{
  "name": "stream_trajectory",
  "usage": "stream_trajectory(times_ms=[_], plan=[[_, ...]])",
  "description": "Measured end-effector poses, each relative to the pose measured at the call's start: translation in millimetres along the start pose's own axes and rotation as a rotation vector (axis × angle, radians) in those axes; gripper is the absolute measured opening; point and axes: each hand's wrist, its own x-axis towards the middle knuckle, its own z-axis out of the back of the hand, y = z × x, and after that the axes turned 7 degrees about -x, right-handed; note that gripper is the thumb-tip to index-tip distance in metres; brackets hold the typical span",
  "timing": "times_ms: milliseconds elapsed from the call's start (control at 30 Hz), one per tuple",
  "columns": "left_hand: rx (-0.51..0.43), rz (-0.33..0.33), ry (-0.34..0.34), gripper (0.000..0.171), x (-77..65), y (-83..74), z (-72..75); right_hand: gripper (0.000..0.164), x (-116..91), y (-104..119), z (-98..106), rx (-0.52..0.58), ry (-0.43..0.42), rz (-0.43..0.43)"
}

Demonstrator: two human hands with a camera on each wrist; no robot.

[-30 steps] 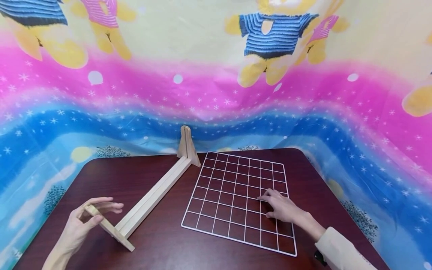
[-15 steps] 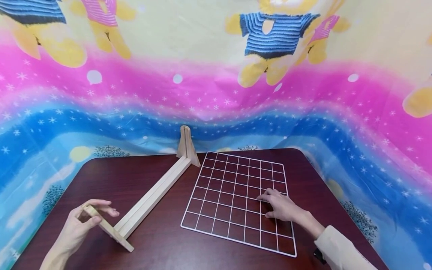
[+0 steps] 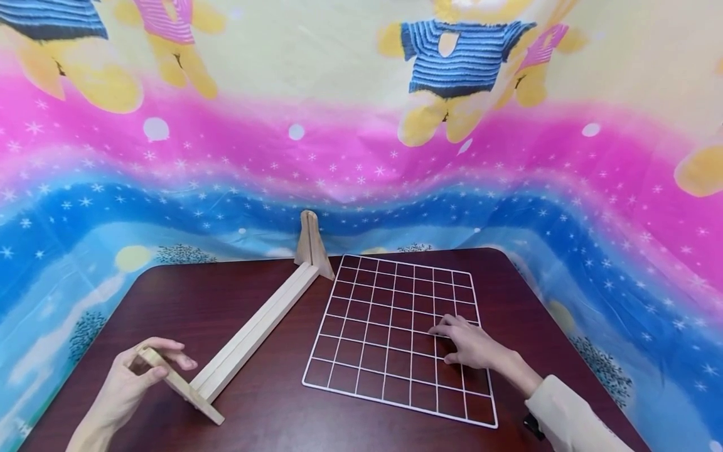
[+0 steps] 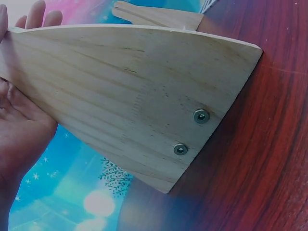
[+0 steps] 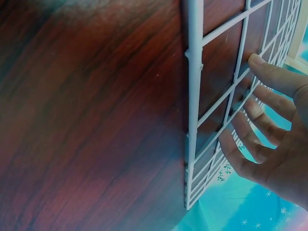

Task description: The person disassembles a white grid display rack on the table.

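Observation:
A pale wooden stand lies across the dark table, a long rail with a fin-shaped end board at each end. My left hand grips the top of the near end board, thumb on the near face and fingers curled over the far side. The left wrist view shows that board close up with two screws and my palm behind it. A white wire grid panel lies flat to the right. My right hand rests on it, with relaxed fingers touching the wires.
The stand's far end board stands upright at the table's back edge. A colourful cartoon-bear cloth hangs behind and around the table. Bare wood lies right of the grid and at the table's front left.
The fingers of my left hand have curled down further over the top of the near end board. My right hand and the grid have stayed put.

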Motion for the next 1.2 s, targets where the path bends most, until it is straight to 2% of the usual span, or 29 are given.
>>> stream_trajectory(times_ms=[200, 467, 600, 1000, 1200], plan=[[-0.003, -0.003, 0.010, 0.025, -0.1, -0.2, -1.2, 0.050, 2, -1, 0, -0.009, 0.007, 0.015], [-0.135, 0.009, 0.068, 0.024, -0.2, 0.5, -0.3, 0.049, 5, -4, 1, -0.033, 0.012, 0.041], [-0.171, 0.018, 0.091, 0.024, -0.2, 0.3, -0.4, 0.049, 6, -7, 0, -0.044, 0.011, 0.046], [-0.187, 0.026, 0.110, 0.023, -1.0, -0.3, -2.6, 0.051, 8, -16, -2, -0.044, 0.011, 0.070], [-0.177, 0.032, 0.092, 0.021, -2.6, -1.7, -3.4, 0.051, 12, -17, -2, -0.040, 0.015, 0.070]])
